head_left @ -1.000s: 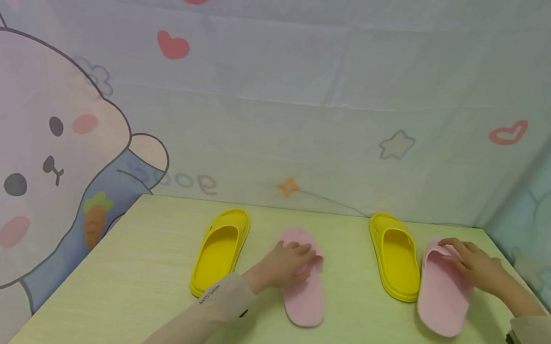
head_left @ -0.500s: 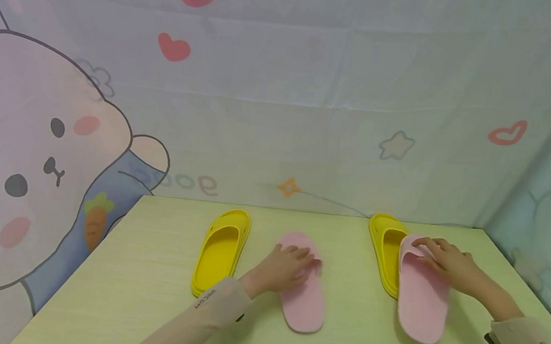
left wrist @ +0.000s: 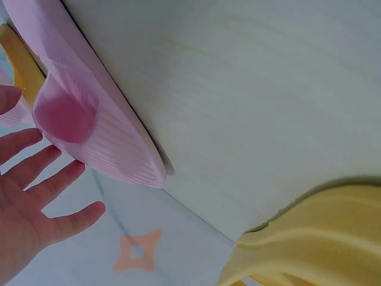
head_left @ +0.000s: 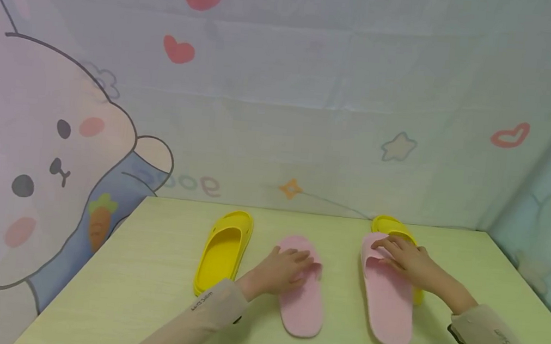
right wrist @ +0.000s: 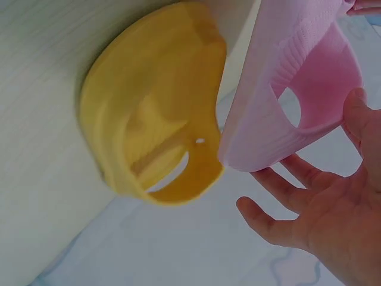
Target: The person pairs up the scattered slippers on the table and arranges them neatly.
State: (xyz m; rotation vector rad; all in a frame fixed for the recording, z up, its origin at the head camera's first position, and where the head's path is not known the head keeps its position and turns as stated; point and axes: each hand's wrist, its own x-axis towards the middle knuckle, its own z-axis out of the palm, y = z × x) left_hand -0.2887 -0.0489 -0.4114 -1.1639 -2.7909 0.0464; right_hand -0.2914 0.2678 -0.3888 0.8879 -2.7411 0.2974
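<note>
A person's left hand (head_left: 280, 269) rested with a slack, ungripping grip on a pink slipper (head_left: 301, 312), probably to steady it on the counter (head_left: 121, 300). To that slipper's right, the right hand (head_left: 410, 264) pinched a second pink slipper (head_left: 388, 310) by its strap, likely the handiest hold, overlapping a yellow slipper (head_left: 389, 224). Left of the first pink slipper lay another yellow slipper (head_left: 217, 262). The left sleeve (head_left: 217, 304) read "Let's Slim"; the cloth (head_left: 299, 125) behind bore faint reversed letters, seemingly "good".
</note>
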